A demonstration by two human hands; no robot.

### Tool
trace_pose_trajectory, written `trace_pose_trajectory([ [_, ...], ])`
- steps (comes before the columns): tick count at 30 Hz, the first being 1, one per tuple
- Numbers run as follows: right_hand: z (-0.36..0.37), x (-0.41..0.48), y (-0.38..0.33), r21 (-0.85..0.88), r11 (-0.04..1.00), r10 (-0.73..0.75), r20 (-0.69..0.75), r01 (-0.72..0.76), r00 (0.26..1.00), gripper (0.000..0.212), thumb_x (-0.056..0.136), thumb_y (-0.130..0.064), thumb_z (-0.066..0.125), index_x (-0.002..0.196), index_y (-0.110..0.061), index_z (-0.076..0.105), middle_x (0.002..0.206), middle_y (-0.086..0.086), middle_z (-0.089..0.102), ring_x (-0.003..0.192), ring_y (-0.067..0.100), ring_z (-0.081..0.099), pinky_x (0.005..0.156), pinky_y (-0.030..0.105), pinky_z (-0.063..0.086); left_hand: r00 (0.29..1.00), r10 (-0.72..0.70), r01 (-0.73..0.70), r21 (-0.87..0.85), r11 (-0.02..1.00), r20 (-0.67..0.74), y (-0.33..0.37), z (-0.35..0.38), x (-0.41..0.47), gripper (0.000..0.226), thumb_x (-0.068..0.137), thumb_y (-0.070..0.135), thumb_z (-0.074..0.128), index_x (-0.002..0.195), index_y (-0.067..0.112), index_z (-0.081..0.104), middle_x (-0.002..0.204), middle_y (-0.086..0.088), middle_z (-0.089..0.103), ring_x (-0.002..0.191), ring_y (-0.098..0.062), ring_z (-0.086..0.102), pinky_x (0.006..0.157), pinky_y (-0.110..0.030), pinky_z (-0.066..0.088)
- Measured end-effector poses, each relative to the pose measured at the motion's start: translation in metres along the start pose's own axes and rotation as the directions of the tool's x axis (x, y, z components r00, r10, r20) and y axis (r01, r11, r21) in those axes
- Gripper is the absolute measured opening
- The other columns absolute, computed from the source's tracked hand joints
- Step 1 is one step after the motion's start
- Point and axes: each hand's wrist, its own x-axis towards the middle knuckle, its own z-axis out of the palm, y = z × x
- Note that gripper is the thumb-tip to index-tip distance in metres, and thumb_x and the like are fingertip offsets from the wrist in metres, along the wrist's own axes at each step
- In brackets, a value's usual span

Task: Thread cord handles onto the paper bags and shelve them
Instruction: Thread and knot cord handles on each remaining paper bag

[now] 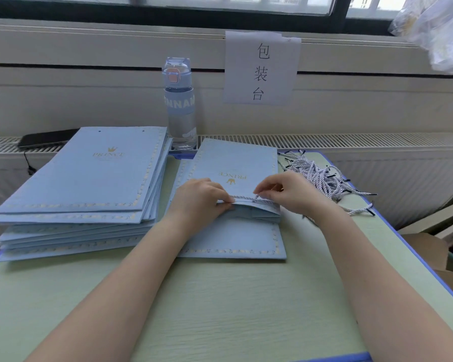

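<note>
- At mid-surface (220,296), a pale blue bag (236,163) lies flat, its gold "PRINCE" crown logo upside down to the wearer and its open top edge nearest the person.
- It rests on top of another bag (233,239) of the same kind, whose gold-bordered bottom edge sticks out toward the person.
- Left hand (199,197): fingers curled, grip pinched on one end of a white twisted cord (243,198) at the bag's top edge.
- Right hand (290,192): thumb and forefinger grip the other end of the cord, just beside the bag's right corner.
- The cord runs straight along the top edge between the two hands.
- Left of the hands, a stack (89,173) of flat bags sits on the surface, logo upright, two punched holes showing at the far edge of the top one.
- Right of the bag, a pile of cords (317,176) with dark tips lies near the surface's far right corner; one loose cord (361,211) lies apart, by the right wrist.
- A water bottle (179,105) stands upright behind, between stack and bag.
- A paper sign (260,69) with three printed characters hangs on the wall.
- A dark phone (47,138) lies on the radiator (377,142) top at far left.
</note>
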Motion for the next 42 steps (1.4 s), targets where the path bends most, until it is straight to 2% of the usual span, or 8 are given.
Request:
trace_pose_trajectory([
  [9,0.004,-0.001,-0.004,0.041,0.992,-0.111,-0.215,0.122,0.970,0.010,0.089,-0.020,0.063,0.093,-0.027,0.069,0.106,-0.007,0.061,0.083,0.013,0.056,0.070,0.013,0.037,0.995,-0.050,0.048,-0.027,0.998,-0.083,0.001,-0.004,0.000,0.013,0.074,0.034,0.071,0.072,0.021,0.076,0.067,0.007,0.070,0.061,-0.020,0.060,0.055,-0.019,0.031],
  [15,0.000,-0.007,-0.009,-0.143,0.944,-0.289,0.075,0.297,0.954,0.055,0.076,-0.018,0.076,0.127,-0.024,0.058,0.128,-0.005,0.055,0.118,0.009,0.049,0.101,0.021,0.035,0.954,-0.134,0.122,-0.062,0.991,-0.267,-0.001,-0.008,0.002,0.031,0.084,0.039,0.054,0.078,0.016,0.074,0.071,0.004,0.069,0.072,-0.023,0.057,0.065,-0.020,0.036],
  [21,-0.005,-0.001,-0.004,-0.097,0.930,-0.359,-0.444,0.354,0.821,0.023,0.084,-0.007,0.067,0.107,-0.011,0.071,0.100,-0.001,0.072,0.088,-0.001,0.060,0.081,0.007,0.041,0.878,-0.091,0.117,0.025,0.993,-0.470,-0.002,-0.007,0.005,0.042,0.092,0.040,0.056,0.123,0.011,0.054,0.126,-0.008,0.055,0.118,-0.026,0.046,0.104,-0.037,0.031],
  [28,-0.018,-0.007,-0.017,0.337,0.850,-0.018,-0.750,0.404,0.662,0.021,0.088,-0.015,0.066,0.106,-0.025,0.068,0.093,-0.015,0.068,0.086,-0.006,0.062,0.081,0.021,0.051,0.818,-0.362,0.226,-0.330,0.917,-0.446,0.005,-0.010,0.004,0.080,0.087,0.040,0.057,0.147,0.010,0.013,0.153,-0.017,0.019,0.143,-0.020,0.015,0.117,-0.032,0.017],
  [31,-0.018,-0.008,-0.023,0.523,0.736,0.111,-0.720,0.430,0.685,0.019,0.093,-0.021,0.060,0.111,-0.022,0.066,0.096,-0.006,0.069,0.087,0.010,0.065,0.074,0.033,0.058,0.831,-0.401,0.234,-0.411,0.881,-0.387,0.007,-0.010,0.005,0.084,0.086,0.043,0.060,0.148,0.007,0.015,0.152,-0.011,0.023,0.141,-0.027,0.025,0.113,-0.045,0.026],
  [35,-0.013,-0.012,-0.031,0.585,0.706,0.084,-0.629,0.399,0.773,0.024,0.089,-0.018,0.052,0.110,-0.016,0.063,0.091,-0.004,0.068,0.088,0.022,0.067,0.062,0.030,0.057,0.882,-0.371,0.204,-0.477,0.855,-0.289,0.012,-0.010,0.005,0.082,0.085,0.039,0.065,0.147,0.012,0.018,0.148,0.001,0.026,0.139,-0.016,0.027,0.114,-0.027,0.023],
  [38,-0.006,-0.013,-0.036,0.663,0.679,-0.027,-0.405,0.314,0.914,0.055,0.074,-0.011,0.048,0.127,-0.027,0.045,0.113,0.007,0.063,0.097,0.025,0.064,0.057,0.034,0.055,0.955,-0.218,0.116,-0.426,0.897,-0.199,0.015,-0.008,0.004,0.083,0.082,0.047,0.065,0.146,0.015,0.023,0.148,0.001,0.031,0.137,-0.010,0.028,0.113,-0.017,0.023],
  [42,0.001,-0.014,-0.040,0.721,0.653,-0.044,-0.272,0.234,0.961,0.056,0.073,-0.018,0.051,0.128,-0.021,0.039,0.115,0.001,0.061,0.097,0.018,0.065,0.059,0.031,0.054,0.999,-0.011,-0.003,-0.275,0.961,-0.051,0.014,0.001,0.000,0.074,0.079,0.055,0.058,0.144,0.026,0.034,0.149,0.000,0.036,0.139,-0.020,0.032,0.112,-0.034,0.031],
])
